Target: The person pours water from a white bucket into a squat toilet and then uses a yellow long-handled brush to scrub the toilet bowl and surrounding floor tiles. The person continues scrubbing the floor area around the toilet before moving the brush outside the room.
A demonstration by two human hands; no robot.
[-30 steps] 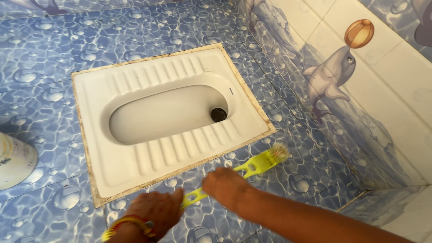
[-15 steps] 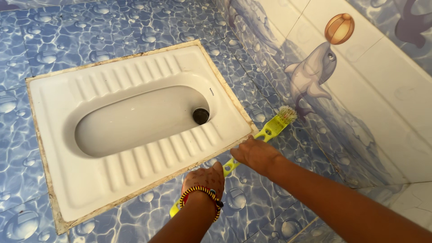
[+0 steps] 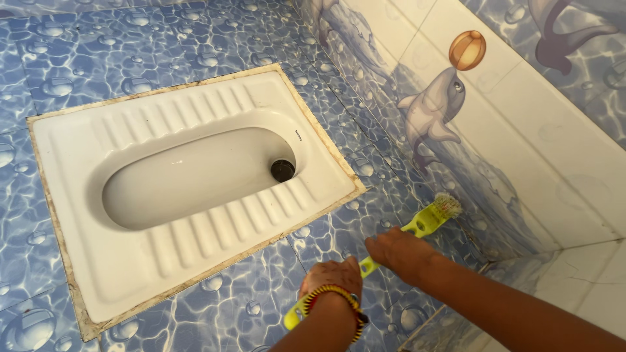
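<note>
A long yellow-green scrub brush [image 3: 422,224] lies low over the blue tiled floor, its bristle head [image 3: 448,206] touching the floor near the foot of the right wall. My right hand [image 3: 399,251] grips the handle near its middle. My left hand [image 3: 332,277], with a red and yellow beaded bracelet on the wrist, holds the handle's near end. Both hands sit just right of the front corner of the white squat toilet pan [image 3: 78,156].
The squat pan has ribbed footrests and a dark drain hole [image 3: 282,170]. The wall [image 3: 521,163] on the right is tiled with a dolphin [image 3: 427,111] and an orange ball. Blue bubble-pattern floor tiles [image 3: 163,39] surround the pan.
The brush head slid back from beside the pan's corner toward the wall base, nearer to me. Both hands moved down and right with it. The view shifted slightly.
</note>
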